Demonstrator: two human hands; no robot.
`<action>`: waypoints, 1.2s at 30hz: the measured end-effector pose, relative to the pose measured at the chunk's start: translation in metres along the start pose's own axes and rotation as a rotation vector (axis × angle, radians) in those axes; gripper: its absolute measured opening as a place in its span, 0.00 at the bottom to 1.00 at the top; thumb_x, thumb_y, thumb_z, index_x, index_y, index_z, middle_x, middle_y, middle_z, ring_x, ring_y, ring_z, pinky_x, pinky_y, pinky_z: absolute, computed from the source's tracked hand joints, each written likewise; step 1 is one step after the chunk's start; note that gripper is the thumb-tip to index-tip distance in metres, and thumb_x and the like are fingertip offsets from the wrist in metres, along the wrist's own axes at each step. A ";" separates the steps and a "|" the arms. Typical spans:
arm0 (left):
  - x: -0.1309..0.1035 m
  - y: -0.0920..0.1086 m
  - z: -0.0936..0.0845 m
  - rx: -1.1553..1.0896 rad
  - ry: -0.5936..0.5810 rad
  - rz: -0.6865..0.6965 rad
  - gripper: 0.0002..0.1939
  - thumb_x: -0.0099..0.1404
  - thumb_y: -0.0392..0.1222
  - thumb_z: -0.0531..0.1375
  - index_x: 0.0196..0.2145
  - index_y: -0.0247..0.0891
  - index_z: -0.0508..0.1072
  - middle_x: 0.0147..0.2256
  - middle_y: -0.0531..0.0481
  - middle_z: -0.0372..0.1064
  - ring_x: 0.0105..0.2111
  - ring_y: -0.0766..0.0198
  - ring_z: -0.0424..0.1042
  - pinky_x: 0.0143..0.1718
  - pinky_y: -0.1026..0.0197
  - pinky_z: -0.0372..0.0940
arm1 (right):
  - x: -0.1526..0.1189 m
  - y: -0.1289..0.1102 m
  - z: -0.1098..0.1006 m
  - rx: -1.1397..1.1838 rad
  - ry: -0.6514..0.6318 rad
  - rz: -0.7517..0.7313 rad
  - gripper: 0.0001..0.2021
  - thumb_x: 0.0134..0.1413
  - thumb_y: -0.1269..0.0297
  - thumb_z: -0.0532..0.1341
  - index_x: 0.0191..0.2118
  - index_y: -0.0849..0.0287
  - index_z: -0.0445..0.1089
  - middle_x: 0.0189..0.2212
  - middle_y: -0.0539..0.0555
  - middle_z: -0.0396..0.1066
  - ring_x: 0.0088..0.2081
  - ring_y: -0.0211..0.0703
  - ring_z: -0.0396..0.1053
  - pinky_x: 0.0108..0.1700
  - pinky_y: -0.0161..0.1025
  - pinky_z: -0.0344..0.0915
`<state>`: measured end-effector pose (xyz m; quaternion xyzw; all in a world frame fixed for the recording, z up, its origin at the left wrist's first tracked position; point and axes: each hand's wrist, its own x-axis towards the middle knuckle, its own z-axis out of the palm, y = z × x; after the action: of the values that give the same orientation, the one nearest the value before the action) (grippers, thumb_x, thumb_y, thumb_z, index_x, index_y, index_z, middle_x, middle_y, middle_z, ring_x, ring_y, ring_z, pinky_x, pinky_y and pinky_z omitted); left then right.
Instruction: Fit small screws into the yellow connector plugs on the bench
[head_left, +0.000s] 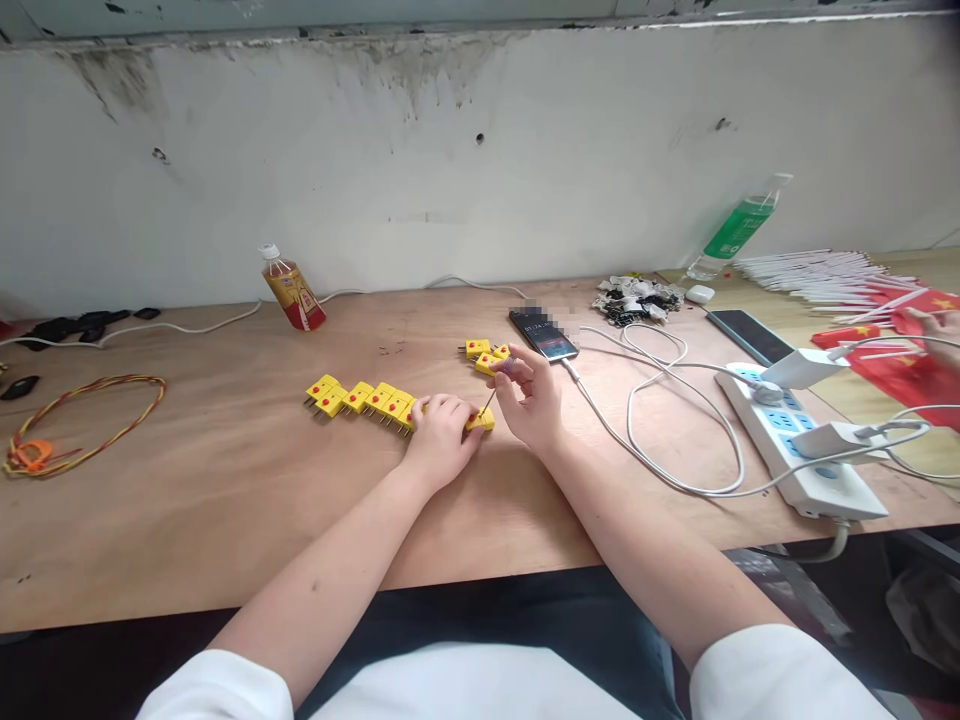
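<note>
My left hand (442, 435) lies closed on the wooden table, its fingers holding a yellow two-pin plug (484, 421). A small screwdriver (487, 402) is pinched in my right hand (534, 398), its thin shaft slanting down to the top of that plug. The handle is mostly covered by my fingers. To the left runs a staggered row of several yellow plugs (360, 397) with red dots and metal pins, its right end partly hidden by my left hand. Beyond my right hand sits a small group of yellow plugs (478, 349).
A phone (555, 342) on a white cable lies behind my right hand. Right are a power strip (795, 430) with chargers, another phone (750, 337), a green-labelled bottle (739, 235) and another person's hand (941, 335) at red flags. Left are a drink bottle (292, 290) and coiled wire (97, 395).
</note>
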<state>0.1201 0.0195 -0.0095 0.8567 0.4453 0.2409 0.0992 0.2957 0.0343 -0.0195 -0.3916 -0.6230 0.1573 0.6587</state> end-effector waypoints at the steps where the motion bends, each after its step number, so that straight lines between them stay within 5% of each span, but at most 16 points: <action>1: 0.000 0.000 0.000 -0.002 -0.001 0.000 0.06 0.70 0.43 0.59 0.43 0.44 0.73 0.44 0.48 0.74 0.52 0.53 0.65 0.59 0.44 0.51 | -0.001 0.000 0.000 -0.006 -0.007 0.006 0.20 0.66 0.60 0.59 0.61 0.46 0.60 0.43 0.53 0.76 0.37 0.41 0.78 0.44 0.46 0.78; 9: 0.000 -0.001 0.001 -0.013 0.003 -0.007 0.05 0.69 0.42 0.60 0.42 0.43 0.73 0.45 0.47 0.74 0.53 0.52 0.66 0.58 0.45 0.53 | -0.001 -0.001 0.003 -0.030 -0.095 0.009 0.22 0.65 0.60 0.61 0.62 0.46 0.61 0.45 0.54 0.75 0.44 0.44 0.77 0.49 0.49 0.76; 16: 0.001 -0.001 0.002 -0.030 0.001 -0.006 0.06 0.68 0.40 0.61 0.42 0.45 0.74 0.47 0.49 0.75 0.57 0.52 0.65 0.59 0.44 0.52 | 0.002 -0.001 0.003 -0.061 -0.086 -0.016 0.18 0.61 0.59 0.66 0.55 0.48 0.66 0.35 0.50 0.71 0.36 0.42 0.72 0.42 0.46 0.75; 22: 0.001 -0.003 0.005 -0.045 0.005 -0.017 0.07 0.68 0.39 0.60 0.44 0.44 0.73 0.46 0.49 0.75 0.57 0.53 0.66 0.60 0.45 0.51 | 0.006 -0.017 0.001 0.085 -0.173 0.027 0.15 0.71 0.58 0.53 0.59 0.45 0.65 0.52 0.55 0.73 0.50 0.47 0.75 0.51 0.52 0.76; 29: 0.000 -0.003 0.004 -0.040 0.017 -0.001 0.06 0.68 0.40 0.61 0.43 0.45 0.74 0.46 0.50 0.76 0.55 0.53 0.66 0.59 0.45 0.51 | 0.007 -0.019 0.002 -0.097 0.008 -0.100 0.08 0.60 0.61 0.66 0.45 0.48 0.71 0.39 0.52 0.71 0.41 0.45 0.75 0.49 0.53 0.75; 33: 0.001 -0.003 0.003 -0.038 0.012 -0.028 0.06 0.67 0.40 0.61 0.43 0.45 0.74 0.45 0.50 0.76 0.54 0.54 0.67 0.58 0.45 0.53 | 0.006 -0.021 0.004 0.033 -0.125 -0.044 0.09 0.68 0.59 0.58 0.51 0.47 0.67 0.48 0.55 0.73 0.48 0.47 0.75 0.49 0.52 0.76; 36: 0.001 -0.003 0.003 -0.029 0.006 -0.029 0.06 0.67 0.40 0.61 0.42 0.46 0.75 0.45 0.50 0.76 0.54 0.53 0.67 0.58 0.45 0.52 | 0.003 -0.021 0.007 0.061 -0.087 0.021 0.05 0.67 0.58 0.59 0.46 0.48 0.68 0.41 0.52 0.74 0.41 0.44 0.76 0.44 0.49 0.77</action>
<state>0.1202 0.0219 -0.0129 0.8478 0.4546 0.2486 0.1136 0.2842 0.0253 -0.0029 -0.3704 -0.6419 0.2002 0.6409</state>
